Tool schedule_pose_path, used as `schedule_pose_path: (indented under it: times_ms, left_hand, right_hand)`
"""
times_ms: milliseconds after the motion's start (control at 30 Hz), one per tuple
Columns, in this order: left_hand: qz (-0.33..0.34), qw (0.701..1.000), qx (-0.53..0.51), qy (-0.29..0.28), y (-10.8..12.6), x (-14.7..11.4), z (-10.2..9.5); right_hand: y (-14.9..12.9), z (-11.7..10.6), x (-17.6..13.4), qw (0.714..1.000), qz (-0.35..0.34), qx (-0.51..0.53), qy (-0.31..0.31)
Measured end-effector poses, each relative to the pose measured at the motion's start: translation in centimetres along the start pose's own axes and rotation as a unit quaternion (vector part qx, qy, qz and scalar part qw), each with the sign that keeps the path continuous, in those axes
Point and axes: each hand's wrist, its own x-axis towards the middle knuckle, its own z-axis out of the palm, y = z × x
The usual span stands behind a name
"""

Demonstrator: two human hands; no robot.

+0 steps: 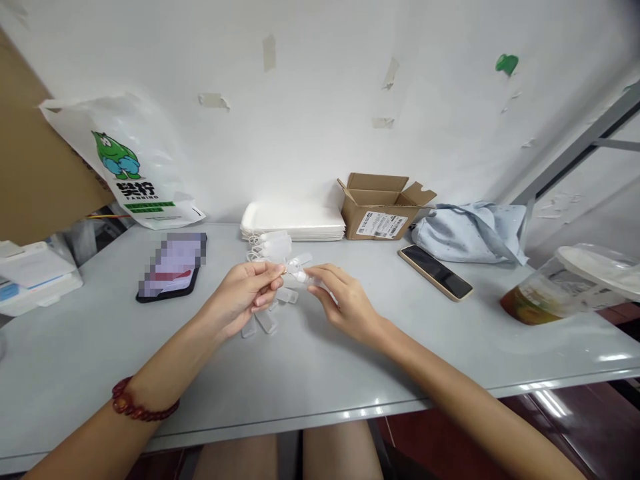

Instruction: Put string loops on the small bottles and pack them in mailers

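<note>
My left hand (253,293) is closed in a pinch, thumb and forefinger on the end of a thin cord loop. Opposite it, the fingertips of my right hand (345,300) close on a small white translucent plastic piece (300,275), which the cord seems to join. Both hands are just above the table, and the fine detail between them is too small to make out. Loose clear plastic pieces (267,323) lie beside and below my left hand. Behind it sits a small pile of white translucent tags with cord loops (275,245).
A stack of white foam trays (300,220) and an open cardboard box (377,210) stand by the wall. Phones lie on the left (173,267) and right (435,272). A blue cloth bag (465,233) and a tilted drink cup (540,293) occupy the right side of the table (280,393).
</note>
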Motion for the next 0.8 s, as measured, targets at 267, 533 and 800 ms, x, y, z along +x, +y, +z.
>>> schedule_pose_path:
  times_ms: [267,533,800]
  left_hand:
    - [-0.015,1.0,-0.022,-0.003,0.0,-0.1,0.1]
    - [0.074,0.991,0.097,0.05,-1.0,0.0,0.6]
    - [0.142,0.971,0.17,0.092,-1.9,-0.3,1.6]
  right_hand:
    - [-0.1,0.0,0.0,1.0,-0.013,-0.017,0.003]
    - [-0.3,-0.2,-0.1,1.0,0.003,-0.015,-0.011]
    - [-0.6,-0.4,-0.2,1.0,-0.003,-0.029,-0.006]
